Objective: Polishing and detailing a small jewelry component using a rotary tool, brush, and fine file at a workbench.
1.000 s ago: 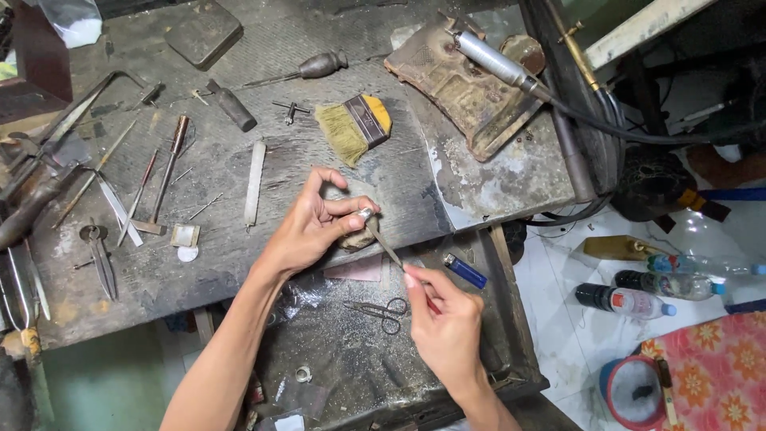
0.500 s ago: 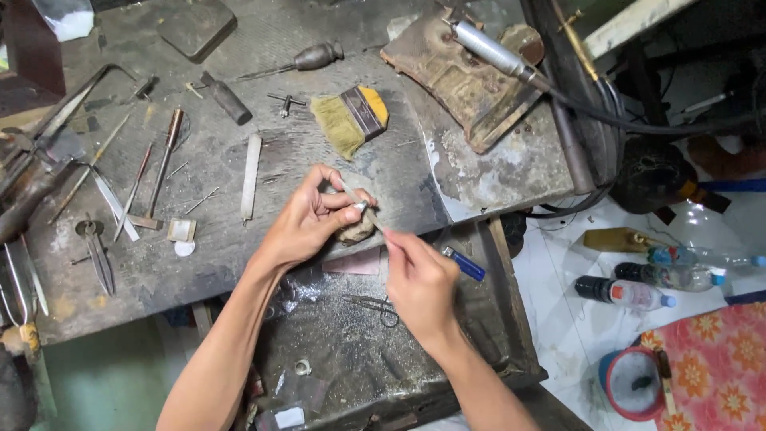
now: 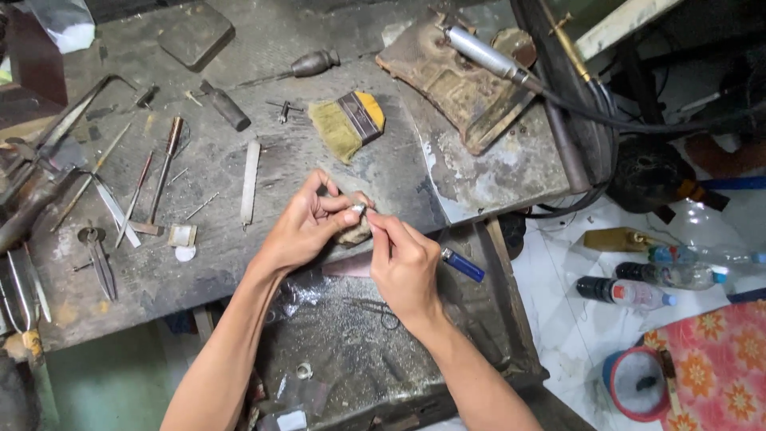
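My left hand (image 3: 307,222) pinches a small silver ring (image 3: 359,209) against a worn wooden peg (image 3: 352,234) at the front edge of the grey workbench (image 3: 263,231). My right hand (image 3: 405,266) is closed around a thin tool, mostly hidden by the fingers, with its tip pressed at the ring. Both hands meet above an open metal drawer (image 3: 359,351) under the bench.
A yellow-handled brush (image 3: 348,123), a flat file (image 3: 250,181), a small hammer (image 3: 162,172), pliers (image 3: 97,255) and several thin tools lie on the bench. A rotary handpiece (image 3: 479,49) rests on a brown block. A blue lighter (image 3: 463,264) sits by the drawer. Bottles (image 3: 626,291) lie on the floor.
My right hand has moved up and left from the drawer area until its fingers meet the ring at the peg. My left hand stayed in place.
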